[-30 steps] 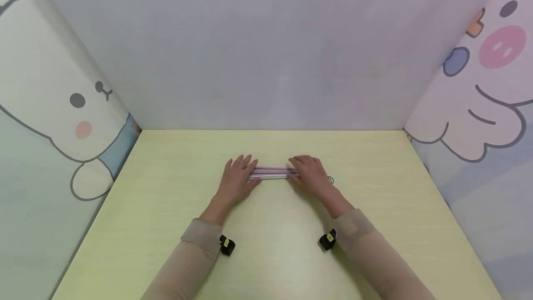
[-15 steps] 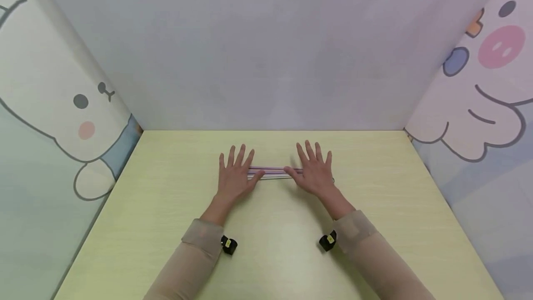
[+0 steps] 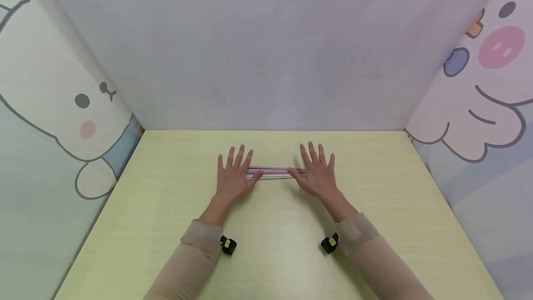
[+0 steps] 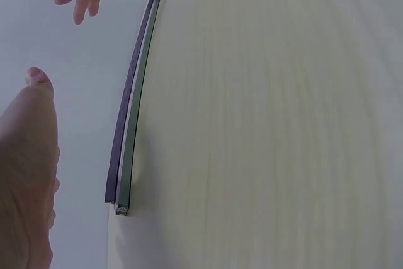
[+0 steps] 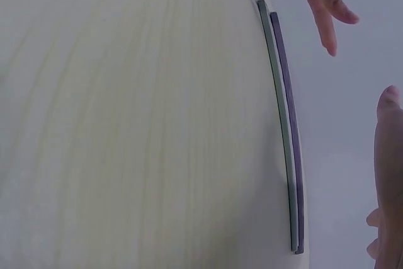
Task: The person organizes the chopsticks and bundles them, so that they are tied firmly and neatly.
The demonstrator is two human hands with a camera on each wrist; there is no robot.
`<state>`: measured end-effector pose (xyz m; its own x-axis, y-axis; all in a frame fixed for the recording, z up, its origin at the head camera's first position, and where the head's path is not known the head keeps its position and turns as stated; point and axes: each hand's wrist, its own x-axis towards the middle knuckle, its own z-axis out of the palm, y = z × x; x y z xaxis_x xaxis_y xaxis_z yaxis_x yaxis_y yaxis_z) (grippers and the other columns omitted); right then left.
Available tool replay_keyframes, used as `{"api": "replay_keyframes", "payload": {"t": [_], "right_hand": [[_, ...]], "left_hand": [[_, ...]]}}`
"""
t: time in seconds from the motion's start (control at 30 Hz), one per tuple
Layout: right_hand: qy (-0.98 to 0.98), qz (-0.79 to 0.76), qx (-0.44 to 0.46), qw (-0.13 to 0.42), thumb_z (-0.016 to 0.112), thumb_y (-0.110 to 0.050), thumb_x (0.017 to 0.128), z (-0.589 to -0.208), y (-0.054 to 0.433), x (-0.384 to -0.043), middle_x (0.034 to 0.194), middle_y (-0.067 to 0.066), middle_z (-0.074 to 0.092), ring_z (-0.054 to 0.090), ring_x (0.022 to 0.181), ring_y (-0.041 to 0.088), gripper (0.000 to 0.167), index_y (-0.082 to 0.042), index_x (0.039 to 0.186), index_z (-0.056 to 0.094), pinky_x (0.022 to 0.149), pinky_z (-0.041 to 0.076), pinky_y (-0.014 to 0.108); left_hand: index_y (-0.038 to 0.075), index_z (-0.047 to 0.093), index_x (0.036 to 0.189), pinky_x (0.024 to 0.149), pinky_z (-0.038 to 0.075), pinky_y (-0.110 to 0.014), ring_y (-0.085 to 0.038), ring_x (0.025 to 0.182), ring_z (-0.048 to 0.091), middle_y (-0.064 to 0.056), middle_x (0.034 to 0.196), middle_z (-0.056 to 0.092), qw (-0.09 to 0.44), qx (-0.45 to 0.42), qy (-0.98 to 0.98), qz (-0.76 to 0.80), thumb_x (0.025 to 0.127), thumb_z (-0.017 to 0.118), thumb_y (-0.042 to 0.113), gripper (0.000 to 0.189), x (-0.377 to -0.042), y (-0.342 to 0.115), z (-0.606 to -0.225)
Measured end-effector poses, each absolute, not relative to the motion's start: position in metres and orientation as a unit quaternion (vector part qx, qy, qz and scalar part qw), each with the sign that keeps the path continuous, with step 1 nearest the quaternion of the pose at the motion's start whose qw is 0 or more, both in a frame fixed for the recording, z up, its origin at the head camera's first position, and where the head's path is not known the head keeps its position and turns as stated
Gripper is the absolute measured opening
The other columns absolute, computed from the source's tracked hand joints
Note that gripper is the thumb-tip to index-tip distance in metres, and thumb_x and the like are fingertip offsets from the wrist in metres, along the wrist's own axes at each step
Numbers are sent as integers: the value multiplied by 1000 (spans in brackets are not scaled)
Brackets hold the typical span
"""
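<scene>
Several long, thin strips (image 3: 275,173) in purple, green and pale tones lie side by side across the table in the head view. My left hand (image 3: 232,180) is over their left part, with fingers spread and thumb pointing inward. Over the right part is my right hand (image 3: 318,177), also with spread fingers. Both hands look raised off the strips in the wrist views and hold nothing. A green strip (image 4: 140,92) runs beside a dark purple strip (image 4: 126,92) in the left wrist view. In the head view the hands hide the strips' ends.
The pale wooden table (image 3: 266,253) meets a grey back wall (image 3: 266,59). Side panels with cartoon animals stand at left (image 3: 41,82) and right (image 3: 479,105). A small black camera sits at each wrist, one by the left sleeve (image 3: 200,235), one by the right sleeve (image 3: 356,230).
Both hands have lifted from the strips, their fingers spreading out and pointing forward. The right hand has shifted slightly right. The strips look unmoved; a small dark ring at their right end is now hidden.
</scene>
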<state>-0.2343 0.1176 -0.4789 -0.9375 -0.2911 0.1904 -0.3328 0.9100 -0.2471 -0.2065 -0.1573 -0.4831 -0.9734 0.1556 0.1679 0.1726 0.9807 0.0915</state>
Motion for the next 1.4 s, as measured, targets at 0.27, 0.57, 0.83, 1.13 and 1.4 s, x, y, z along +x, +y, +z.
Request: {"api": "replay_keyframes", "payload": {"t": [0.27,0.57,0.83,1.13,1.4], "right_hand": [[-970,136,181,89,45,-70,94,-470,117,-239,168,12,17,4,155,36,91,-17,163,18,116,1,67],[-942,154,278,107,67,-41,95,-467,105,-246,142,17,56,50,133,35,64,-7,146,50,112,31,58],[-934,123,324,84,74,-30,91,-485,91,-244,126,13,68,66,110,34,48,-6,131,64,98,48,50],[-936,122,319,80,74,-20,92,-490,88,-243,118,10,70,65,99,32,32,-9,121,69,82,51,48],[-938,112,317,81,75,-20,91,-489,89,-245,117,9,70,63,96,29,33,-10,122,69,77,47,44]], "left_hand": [[23,25,162,119,1,-61,-33,155,5,-5,169,16,90,-98,-989,-57,96,42,68,82,-210,-161,-477],[17,44,153,119,14,-58,-33,151,23,-7,162,35,73,-151,-984,-66,94,59,57,73,-216,-158,-478],[11,53,146,118,24,-54,-27,139,46,-8,150,52,28,-142,-987,-73,98,60,44,59,-213,-150,-488],[10,61,138,108,38,-48,-27,127,57,-7,135,64,40,-151,-985,-73,97,67,31,46,-215,-149,-490],[10,63,135,104,41,-48,-28,120,56,-7,128,64,55,-162,-983,-68,96,68,31,45,-218,-149,-492]]}}
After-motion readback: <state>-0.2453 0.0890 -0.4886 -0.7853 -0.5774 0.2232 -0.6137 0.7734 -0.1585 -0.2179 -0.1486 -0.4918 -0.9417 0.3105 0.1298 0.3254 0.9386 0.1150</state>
